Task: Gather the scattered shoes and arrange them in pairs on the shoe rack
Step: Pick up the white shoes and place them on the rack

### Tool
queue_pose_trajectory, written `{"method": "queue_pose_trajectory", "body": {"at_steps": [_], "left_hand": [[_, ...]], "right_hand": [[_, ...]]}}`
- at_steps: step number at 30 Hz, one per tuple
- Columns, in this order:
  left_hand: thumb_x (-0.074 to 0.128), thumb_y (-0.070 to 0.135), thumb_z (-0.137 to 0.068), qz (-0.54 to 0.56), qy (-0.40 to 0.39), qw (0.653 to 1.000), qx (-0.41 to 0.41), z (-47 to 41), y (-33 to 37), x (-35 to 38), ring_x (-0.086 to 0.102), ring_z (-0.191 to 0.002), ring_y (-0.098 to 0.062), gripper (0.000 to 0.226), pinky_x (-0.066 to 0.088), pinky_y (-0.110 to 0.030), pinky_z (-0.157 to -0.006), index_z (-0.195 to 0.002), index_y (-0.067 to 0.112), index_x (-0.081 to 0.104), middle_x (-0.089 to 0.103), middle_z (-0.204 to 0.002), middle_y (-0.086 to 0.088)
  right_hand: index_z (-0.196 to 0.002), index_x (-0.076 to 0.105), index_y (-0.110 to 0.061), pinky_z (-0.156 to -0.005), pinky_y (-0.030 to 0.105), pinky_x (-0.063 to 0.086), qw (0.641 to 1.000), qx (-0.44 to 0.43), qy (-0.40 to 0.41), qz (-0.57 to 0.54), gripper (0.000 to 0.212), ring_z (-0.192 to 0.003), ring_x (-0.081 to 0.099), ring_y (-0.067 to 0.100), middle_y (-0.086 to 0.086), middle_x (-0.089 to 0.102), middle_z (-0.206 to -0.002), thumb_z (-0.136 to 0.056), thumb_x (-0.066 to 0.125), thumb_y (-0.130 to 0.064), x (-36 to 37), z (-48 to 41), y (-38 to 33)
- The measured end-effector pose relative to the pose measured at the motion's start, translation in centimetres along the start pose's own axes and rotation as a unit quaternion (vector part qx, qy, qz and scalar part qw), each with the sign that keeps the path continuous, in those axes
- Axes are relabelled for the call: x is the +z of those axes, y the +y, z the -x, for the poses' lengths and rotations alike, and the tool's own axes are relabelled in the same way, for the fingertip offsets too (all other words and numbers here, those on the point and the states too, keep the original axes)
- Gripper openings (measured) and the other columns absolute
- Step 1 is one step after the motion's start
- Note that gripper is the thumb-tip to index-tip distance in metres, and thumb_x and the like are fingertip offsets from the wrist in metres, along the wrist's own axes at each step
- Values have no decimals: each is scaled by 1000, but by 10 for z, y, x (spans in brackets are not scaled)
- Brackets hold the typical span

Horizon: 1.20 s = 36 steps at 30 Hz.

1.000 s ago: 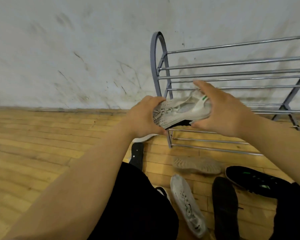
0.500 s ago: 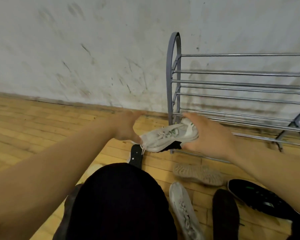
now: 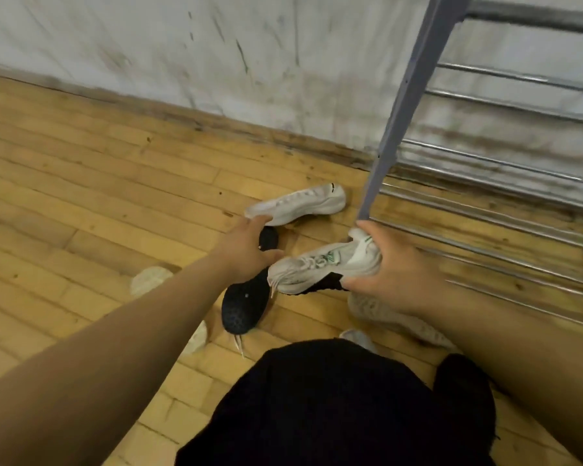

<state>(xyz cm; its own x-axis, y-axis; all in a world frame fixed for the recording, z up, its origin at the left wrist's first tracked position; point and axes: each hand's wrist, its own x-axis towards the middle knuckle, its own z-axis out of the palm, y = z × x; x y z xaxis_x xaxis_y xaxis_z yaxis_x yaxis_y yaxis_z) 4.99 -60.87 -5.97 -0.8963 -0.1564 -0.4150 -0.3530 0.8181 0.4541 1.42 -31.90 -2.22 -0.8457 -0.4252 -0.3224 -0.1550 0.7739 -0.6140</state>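
White mesh lace-up sneaker (image 3: 320, 267) with green markings, laces dangling, heel clasped in right hand (image 3: 394, 277) grip; left hand (image 3: 246, 250) grip spread, holding nothing.

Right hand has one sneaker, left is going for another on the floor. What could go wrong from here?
Mismatch: the white sneaker in the right hand has green marks, while the white shoe that the left hand reaches for shows a black heel mark; they may not be a pair.
Slip: the sneaker is gripped at its heel end only, toe and laces hanging free over the black shoe; it could drop or snag the shoe rack.
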Motion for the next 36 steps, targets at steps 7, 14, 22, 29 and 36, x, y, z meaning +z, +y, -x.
{"method": "queue_pose_trajectory", "body": {"at_steps": [7,14,22,29,36], "left_hand": [[63,52,-96,34,47,997,-45,-42,-29,3,42,-140,-33,76,39,-44,-110,-159,31,27,32,-160,-10],[57,55,-98,111,143,954,-239,27,-131,26,41,-140,-35,71,38,-50,-113,-157,25,32,36,-156,-14],[58,58,-96,147,107,931,-316,129,-179,83,29,-150,-31,79,32,-48,-118,-161,30,22,25,-166,-8],[61,58,-95,214,132,906,-341,219,-187,91,30,-150,-29,82,33,-47,-118,-161,31,22,24,-165,-7],[65,51,-95,255,125,889,-360,328,-177,132,39,-144,-28,78,34,-41,-115,-158,25,30,35,-160,-10]], "right_hand": [[-154,31,-43,-102,28,39,1000,4,3,-20,100,-132,46,9,-15,44,-151,-72,87,-50,26,-37,-6],[-140,47,-41,-80,-2,37,990,-69,53,-112,82,-102,52,-15,-34,53,-118,-71,91,-43,50,-34,-44],[-142,41,-45,-85,10,40,987,-137,-49,-74,83,-112,52,-2,-24,53,-129,-73,87,-49,104,-45,-106],[-151,39,-36,-96,31,42,910,-300,-206,198,95,-125,52,16,-8,52,-143,-71,86,-54,75,-45,-209],[-155,32,-31,-97,38,47,834,-334,-260,354,106,-124,54,24,-2,52,-147,-68,85,-60,89,39,-296]]}}
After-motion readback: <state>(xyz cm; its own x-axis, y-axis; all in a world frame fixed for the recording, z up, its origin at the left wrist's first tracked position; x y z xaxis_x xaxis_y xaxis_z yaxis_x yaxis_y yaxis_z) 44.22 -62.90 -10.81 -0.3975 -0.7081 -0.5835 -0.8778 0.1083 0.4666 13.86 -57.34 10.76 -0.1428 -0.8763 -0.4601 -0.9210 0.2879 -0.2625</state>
